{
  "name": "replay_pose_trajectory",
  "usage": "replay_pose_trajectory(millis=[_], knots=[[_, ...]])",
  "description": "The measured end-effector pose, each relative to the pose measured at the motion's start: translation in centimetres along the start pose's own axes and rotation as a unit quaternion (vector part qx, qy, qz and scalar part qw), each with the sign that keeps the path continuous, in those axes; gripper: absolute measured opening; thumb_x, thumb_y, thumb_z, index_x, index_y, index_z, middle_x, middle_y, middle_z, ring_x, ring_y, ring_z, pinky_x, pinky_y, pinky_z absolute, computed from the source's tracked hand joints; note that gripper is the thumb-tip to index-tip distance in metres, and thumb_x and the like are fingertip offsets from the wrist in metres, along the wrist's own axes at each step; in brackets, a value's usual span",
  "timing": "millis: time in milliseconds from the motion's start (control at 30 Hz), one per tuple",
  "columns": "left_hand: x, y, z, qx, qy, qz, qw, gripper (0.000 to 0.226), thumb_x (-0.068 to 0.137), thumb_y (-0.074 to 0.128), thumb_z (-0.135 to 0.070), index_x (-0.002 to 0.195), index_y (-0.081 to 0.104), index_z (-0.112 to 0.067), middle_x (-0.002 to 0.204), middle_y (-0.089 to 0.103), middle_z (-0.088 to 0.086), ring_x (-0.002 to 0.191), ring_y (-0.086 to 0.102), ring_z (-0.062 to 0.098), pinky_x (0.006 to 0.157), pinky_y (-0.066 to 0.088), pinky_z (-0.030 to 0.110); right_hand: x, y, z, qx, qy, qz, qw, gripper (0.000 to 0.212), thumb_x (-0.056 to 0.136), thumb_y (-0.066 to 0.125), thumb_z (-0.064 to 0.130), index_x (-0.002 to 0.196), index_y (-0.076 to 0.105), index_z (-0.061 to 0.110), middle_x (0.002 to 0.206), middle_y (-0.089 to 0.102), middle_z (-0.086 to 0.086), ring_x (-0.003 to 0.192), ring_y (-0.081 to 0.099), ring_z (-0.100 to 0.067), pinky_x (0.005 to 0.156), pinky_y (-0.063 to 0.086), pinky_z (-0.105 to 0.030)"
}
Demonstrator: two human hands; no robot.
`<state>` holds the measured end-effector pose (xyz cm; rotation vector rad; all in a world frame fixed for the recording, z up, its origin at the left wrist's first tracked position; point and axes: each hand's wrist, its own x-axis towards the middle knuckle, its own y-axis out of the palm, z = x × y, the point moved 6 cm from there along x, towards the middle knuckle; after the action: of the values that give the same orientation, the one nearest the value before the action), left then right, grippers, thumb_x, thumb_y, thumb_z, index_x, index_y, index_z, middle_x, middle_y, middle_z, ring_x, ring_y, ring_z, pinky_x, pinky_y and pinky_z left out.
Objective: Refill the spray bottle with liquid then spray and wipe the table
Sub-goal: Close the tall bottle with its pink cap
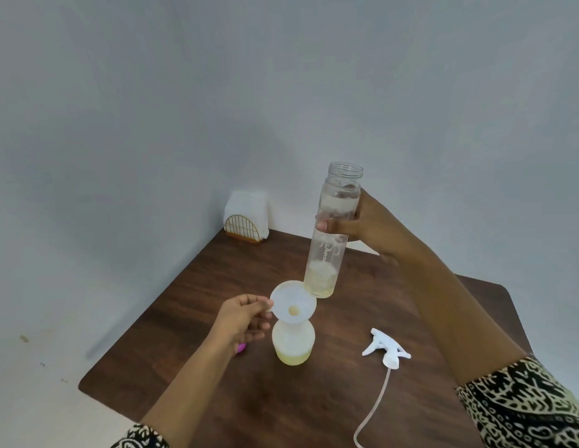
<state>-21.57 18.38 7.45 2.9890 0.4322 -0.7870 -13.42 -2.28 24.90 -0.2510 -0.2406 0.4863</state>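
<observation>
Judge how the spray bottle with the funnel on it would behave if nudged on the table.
Probably light: the spray bottle holds only a shallow yellowish layer. Likely top-heavy and tippy, since the wide funnel sits in its narrow neck, steadied by the left hand.

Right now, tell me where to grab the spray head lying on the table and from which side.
Grip the spray head by its round collar, where the tube leaves it, coming from above. It lies flat on the table, with trigger and nozzle sticking out at the far end; the tube trails toward the near edge, so probably lift straight up.
</observation>
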Motion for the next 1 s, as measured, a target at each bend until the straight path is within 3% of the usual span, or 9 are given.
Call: replay_pose_trajectory(millis=[167,267,367,433,533,633,800,933,1000], knots=[[-0.2,-0.3,0.1,0.016,-0.002,0.026,1.0,0.023,0.083,0.072,-0.018,0.1,0.068,-0.003,0.076,0.071,0.01,0.059,0.063,0.018,0.061,0.056,0.032,1.9,0.9,1.4,-0.002,-0.005,-0.021,1.0,0.055,0.069,0.081,0.029,0.116,0.054,0.021,0.095,0.067,0.006,0.087,0.066,-0.007,0.07,0.055,-0.024],[-0.4,-0.9,0.0,0.028,-0.005,0.009,1.0,0.038,0.082,0.07,-0.037,0.104,0.065,-0.006,0.086,0.071,0.007,0.069,0.065,0.019,0.066,0.055,0.034,3.1,1.6,1.8,-0.004,-0.003,-0.036,0.999,0.057,0.069,0.083,0.032,0.117,0.054,0.026,0.1,0.069,0.008,0.09,0.067,-0.006,0.074,0.057,-0.029],[-1.0,-3.1,-2.5,0.125,0.114,-0.093,0.981,0.055,0.077,0.063,-0.058,0.118,0.054,-0.022,0.114,0.06,-0.003,0.098,0.06,0.014,0.082,0.052,0.035,4.3,2.7,2.3,-0.027,0.003,-0.041,0.999,0.064,0.062,0.084,0.043,0.118,0.055,0.032,0.105,0.069,0.01,0.095,0.067,-0.007,0.079,0.059,-0.036],[-2.0,-4.2,-5.4,0.122,0.221,-0.097,0.963,0.066,0.071,0.063,-0.062,0.128,0.045,-0.034,0.123,0.055,-0.007,0.108,0.055,0.009,0.087,0.044,0.027,5.1,4.2,2.8,-0.046,0.004,-0.034,0.998,0.064,0.061,0.085,0.045,0.117,0.056,0.034,0.106,0.068,0.013,0.097,0.066,-0.007,0.083,0.058,-0.038],[-3.1,-4.8,-9.3,0.121,0.314,-0.035,0.941,0.076,0.069,0.07,-0.054,0.135,0.033,-0.045,0.127,0.049,-0.018,0.115,0.051,0.0,0.089,0.04,0.019,6.4,7.5,4.1,-0.091,-0.005,-0.019,0.996,0.063,0.064,0.085,0.044,0.118,0.056,0.031,0.106,0.065,0.018,0.095,0.063,-0.003,0.086,0.055,-0.031],[-3.4,-5.2,-11.0,0.108,0.336,0.015,0.935,0.089,0.069,0.076,-0.047,0.14,0.023,-0.047,0.136,0.045,-0.013,0.12,0.05,0.005,0.099,0.044,0.027,8.0,11.5,5.0,-0.144,-0.005,-0.005,0.99,0.066,0.066,0.082,0.047,0.121,0.052,0.024,0.11,0.065,0.011,0.096,0.063,-0.009,0.086,0.053,-0.032],[-2.1,-9.4,-10.9,0.048,0.341,-0.068,0.936,0.082,0.067,0.082,-0.043,0.135,0.038,-0.03,0.124,0.061,-0.007,0.112,0.061,0.009,0.099,0.049,0.041,10.5,18.5,5.4,-0.23,-0.014,0.004,0.973,0.067,0.069,0.076,0.05,0.117,0.047,0.013,0.11,0.062,-0.002,0.098,0.061,-0.02,0.084,0.052,-0.038],[-0.9,-14.0,-9.8,0.017,0.314,-0.134,0.94,0.065,0.069,0.083,-0.025,0.125,0.05,-0.021,0.111,0.067,-0.003,0.099,0.066,0.01,0.09,0.055,0.036,11.7,23.1,4.7,-0.203,0.003,0.079,0.976,0.069,0.073,0.073,0.054,0.12,0.046,0.012,0.112,0.06,-0.002,0.099,0.06,-0.02,0.078,0.047,-0.031],[-0.3,-16.1,-8.9,-0.002,0.295,-0.146,0.944,0.057,0.072,0.081,-0.014,0.119,0.05,-0.024,0.106,0.066,-0.005,0.094,0.067,0.008,0.079,0.057,0.026,11.9,24.8,3.4,-0.122,0.049,0.135,0.982,0.074,0.077,0.067,0.059,0.132,0.042,0.016,0.121,0.059,-0.001,0.107,0.059,-0.018,0.088,0.05,-0.033]])
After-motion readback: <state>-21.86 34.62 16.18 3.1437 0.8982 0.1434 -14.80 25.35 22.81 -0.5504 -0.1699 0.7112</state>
